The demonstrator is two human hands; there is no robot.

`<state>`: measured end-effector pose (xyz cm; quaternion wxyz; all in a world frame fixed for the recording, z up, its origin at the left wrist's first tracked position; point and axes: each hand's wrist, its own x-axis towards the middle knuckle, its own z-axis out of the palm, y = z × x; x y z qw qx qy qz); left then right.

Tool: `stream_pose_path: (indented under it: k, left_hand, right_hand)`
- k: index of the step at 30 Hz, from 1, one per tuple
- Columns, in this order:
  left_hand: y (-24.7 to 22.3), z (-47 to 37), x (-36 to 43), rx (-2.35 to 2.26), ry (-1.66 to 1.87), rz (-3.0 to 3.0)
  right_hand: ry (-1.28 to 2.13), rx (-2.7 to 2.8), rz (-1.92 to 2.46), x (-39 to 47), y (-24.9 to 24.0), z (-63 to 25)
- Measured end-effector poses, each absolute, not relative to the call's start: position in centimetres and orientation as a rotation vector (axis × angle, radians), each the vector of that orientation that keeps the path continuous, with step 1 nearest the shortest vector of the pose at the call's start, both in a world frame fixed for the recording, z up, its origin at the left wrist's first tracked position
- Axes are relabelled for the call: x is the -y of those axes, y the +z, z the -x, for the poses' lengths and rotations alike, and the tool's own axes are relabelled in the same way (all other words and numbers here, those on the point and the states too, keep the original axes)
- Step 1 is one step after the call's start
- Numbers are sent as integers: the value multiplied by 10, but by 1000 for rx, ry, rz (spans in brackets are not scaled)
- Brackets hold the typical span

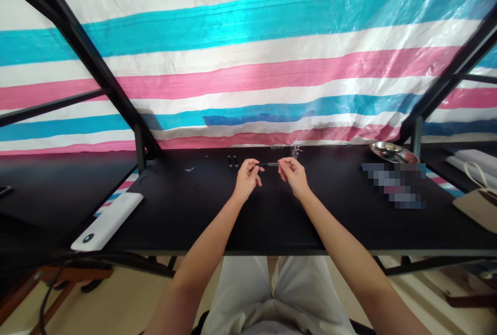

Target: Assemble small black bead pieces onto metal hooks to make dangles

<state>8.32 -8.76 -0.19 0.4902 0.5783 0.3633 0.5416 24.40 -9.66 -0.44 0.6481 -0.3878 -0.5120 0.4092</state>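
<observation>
A thin dark rod with a greyish middle [268, 164] lies level between my two hands over the black table [272, 221]. My left hand [247, 177] pinches its left end, and my right hand [293, 173] grips its right end. Left of my left hand, a pair of small dark pieces [233, 161] rests on the table. Beyond my right hand are small clear and metallic parts [295, 151], beside a row of tiny pieces [277, 147] at the back edge.
A white oblong device [108, 221] lies at the left. Toward the back right sits a shiny metal dish [394, 153], with a pixelated patch in front. Black frame bars slant up both sides before a striped sheet [248, 81]. A beige pouch [477, 208] is far right.
</observation>
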Motion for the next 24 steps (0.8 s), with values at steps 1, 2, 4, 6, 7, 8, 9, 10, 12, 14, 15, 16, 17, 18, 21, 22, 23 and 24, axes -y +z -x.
stream_pose_path:
  k: [1, 2, 4, 6, 7, 8, 9, 10, 12, 14, 15, 16, 17, 18, 21, 22, 23, 24]
  left_hand:
    - [-2, -83, 87, -890, 1315, -1401]
    - [-2, -83, 87, -898, 1312, -1399]
    - [-3, -83, 87, -920, 1299, -1398]
    - [-3, -84, 88, -940, 1266, -1412]
    - [-3, -84, 89, -943, 1243, -1426]
    - [-3, -84, 90, -940, 1218, -1443]
    - [-3, -85, 91, -932, 1194, -1462]
    - [-3, -85, 92, -920, 1173, -1480]
    - [-4, -85, 93, -899, 1154, -1503]
    - [-4, -85, 93, -892, 1155, -1510]
    - [-4, -85, 92, -896, 1161, -1510]
    - [-4, -84, 92, -902, 1168, -1511]
    - [-4, -84, 92, -909, 1175, -1514]
    - [-3, -84, 92, -913, 1180, -1517]
    - [-3, -83, 91, -920, 1190, -1514]
    - [-3, -83, 91, -922, 1191, -1509]
    - [-4, -83, 91, -925, 1192, -1505]
    - [-5, -82, 91, -926, 1192, -1503]
  right_hand:
    - [911, 1145, 889, 96, -4, -246]
    - [891, 1123, 894, 96, -3, -247]
    - [866, 1089, 894, 96, -1, -249]
    - [867, 1084, 888, 97, 1, -249]
    - [874, 1096, 886, 98, 1, -248]
    - [884, 1119, 887, 99, 2, -247]
    - [897, 1152, 890, 100, 1, -246]
    - [910, 1192, 894, 100, 1, -245]
    - [936, 1287, 909, 100, -1, -244]
    - [944, 1385, 937, 99, -4, -244]
    - [936, 1431, 956, 99, -5, -244]
    - [923, 1477, 975, 99, -6, -244]
    - [904, 1519, 993, 98, -7, -245]
    - [883, 1560, 1007, 98, -7, -245]
    - [843, 1665, 1032, 99, -8, -245]
    - [839, 1688, 1037, 99, -9, -245]
    - [839, 1707, 1041, 100, -9, -245]
    - [841, 1722, 1044, 100, -10, -245]
